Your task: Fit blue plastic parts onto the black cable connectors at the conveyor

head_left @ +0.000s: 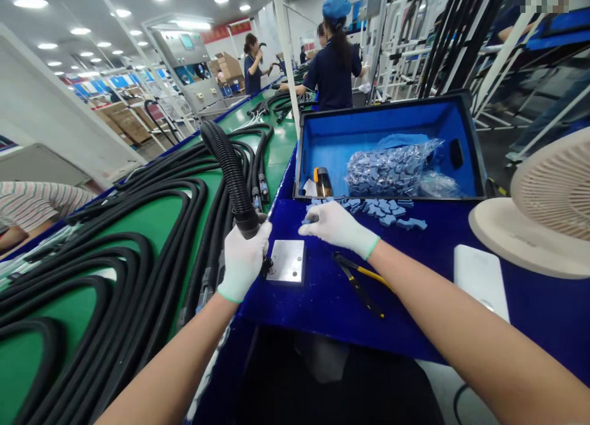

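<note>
My left hand, in a white glove, is closed around the end fitting of a black corrugated hose, which rises from the fist and bends back over the green belt. Just right of that fist lies a square metal plate with small holes. My right hand, gloved too, pinches a small blue-grey plastic clip, mostly hidden by the fingers. Loose clips of the same colour are scattered beyond it on the blue table. Pliers with black and yellow handles rest below my right wrist, partly under the forearm.
A blue crate at the back holds a plastic bag of clips and an orange-capped bottle. Many black hoses cover the green belt at left. A fan and a white box stand at right. Co-workers stand farther along.
</note>
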The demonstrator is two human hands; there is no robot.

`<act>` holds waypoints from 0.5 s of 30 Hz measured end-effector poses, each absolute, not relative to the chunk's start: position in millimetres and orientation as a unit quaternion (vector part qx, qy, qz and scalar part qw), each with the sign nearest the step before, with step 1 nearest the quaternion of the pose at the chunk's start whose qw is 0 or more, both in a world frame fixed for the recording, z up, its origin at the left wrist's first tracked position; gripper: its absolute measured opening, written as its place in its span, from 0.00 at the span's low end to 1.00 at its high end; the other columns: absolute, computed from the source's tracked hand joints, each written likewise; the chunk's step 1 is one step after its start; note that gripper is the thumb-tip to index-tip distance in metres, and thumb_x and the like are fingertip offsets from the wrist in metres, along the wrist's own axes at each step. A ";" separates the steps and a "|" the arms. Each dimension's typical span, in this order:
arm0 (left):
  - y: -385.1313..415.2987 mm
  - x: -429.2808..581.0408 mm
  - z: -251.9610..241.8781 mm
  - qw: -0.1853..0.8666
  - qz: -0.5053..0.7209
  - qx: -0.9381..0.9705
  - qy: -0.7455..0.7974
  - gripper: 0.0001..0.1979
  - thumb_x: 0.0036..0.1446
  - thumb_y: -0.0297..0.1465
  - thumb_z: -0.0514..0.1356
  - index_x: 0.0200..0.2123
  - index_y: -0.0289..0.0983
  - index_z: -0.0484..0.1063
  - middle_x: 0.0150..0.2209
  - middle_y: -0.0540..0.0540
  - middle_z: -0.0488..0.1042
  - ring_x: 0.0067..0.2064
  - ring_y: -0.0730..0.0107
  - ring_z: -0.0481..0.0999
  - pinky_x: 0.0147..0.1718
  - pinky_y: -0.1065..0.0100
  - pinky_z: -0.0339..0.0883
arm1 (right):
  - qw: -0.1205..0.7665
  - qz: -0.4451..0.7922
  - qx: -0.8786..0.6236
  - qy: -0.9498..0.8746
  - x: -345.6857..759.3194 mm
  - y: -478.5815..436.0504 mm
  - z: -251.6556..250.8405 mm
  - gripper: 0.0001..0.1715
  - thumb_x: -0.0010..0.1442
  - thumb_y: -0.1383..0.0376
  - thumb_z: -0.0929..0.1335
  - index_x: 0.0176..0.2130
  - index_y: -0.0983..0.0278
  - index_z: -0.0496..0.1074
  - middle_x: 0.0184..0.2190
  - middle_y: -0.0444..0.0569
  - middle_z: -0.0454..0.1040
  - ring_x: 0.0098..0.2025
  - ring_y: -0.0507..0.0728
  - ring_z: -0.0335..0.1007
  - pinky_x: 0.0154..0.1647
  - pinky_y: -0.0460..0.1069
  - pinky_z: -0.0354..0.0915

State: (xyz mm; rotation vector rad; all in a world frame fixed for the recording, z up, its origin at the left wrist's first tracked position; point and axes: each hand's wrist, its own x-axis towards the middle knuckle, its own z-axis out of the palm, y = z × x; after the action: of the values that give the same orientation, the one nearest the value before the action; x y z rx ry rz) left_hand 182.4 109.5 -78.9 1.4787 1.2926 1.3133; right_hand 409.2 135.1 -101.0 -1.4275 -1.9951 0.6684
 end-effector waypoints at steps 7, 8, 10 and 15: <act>114.6 171.3 -74.9 0.368 0.480 0.622 0.498 0.17 0.57 0.37 0.66 0.46 0.33 0.74 0.29 0.48 0.75 0.32 0.67 0.74 0.37 0.66 0.68 | 0.360 0.489 -0.400 -0.686 350.4 95.6 -108.1 0.09 0.57 0.66 0.69 0.39 0.65 0.76 0.28 0.43 0.76 0.25 0.51 0.69 0.28 0.45 0.64; 115.6 169.6 -75.7 0.369 0.478 0.622 0.498 0.18 0.57 0.38 0.66 0.46 0.33 0.75 0.31 0.47 0.76 0.34 0.67 0.75 0.38 0.65 0.68 | 0.361 0.490 -0.402 -0.684 345.1 96.2 -109.5 0.07 0.56 0.66 0.69 0.37 0.66 0.76 0.26 0.42 0.75 0.24 0.50 0.67 0.27 0.45 0.62; 117.9 167.6 -78.9 0.381 0.476 0.617 0.498 0.19 0.56 0.39 0.67 0.47 0.33 0.75 0.33 0.46 0.77 0.35 0.66 0.75 0.39 0.65 0.69 | 0.362 0.483 -0.408 -0.685 336.9 100.5 -111.8 0.05 0.54 0.65 0.71 0.31 0.66 0.74 0.23 0.41 0.72 0.23 0.50 0.65 0.25 0.44 0.60; 122.0 173.3 -83.3 0.413 0.478 0.612 0.476 0.19 0.56 0.39 0.67 0.47 0.34 0.75 0.36 0.46 0.77 0.36 0.65 0.76 0.39 0.64 0.71 | 0.340 0.482 -0.414 -0.693 327.2 113.2 -116.4 0.13 0.50 0.58 0.75 0.27 0.66 0.75 0.22 0.41 0.72 0.24 0.50 0.64 0.24 0.44 0.58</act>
State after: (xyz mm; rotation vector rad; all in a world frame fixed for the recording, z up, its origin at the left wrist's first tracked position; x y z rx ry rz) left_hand 173.3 122.0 -83.3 1.5381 1.1981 1.2006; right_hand 327.2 113.2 -116.4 -1.0784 -1.8048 1.2540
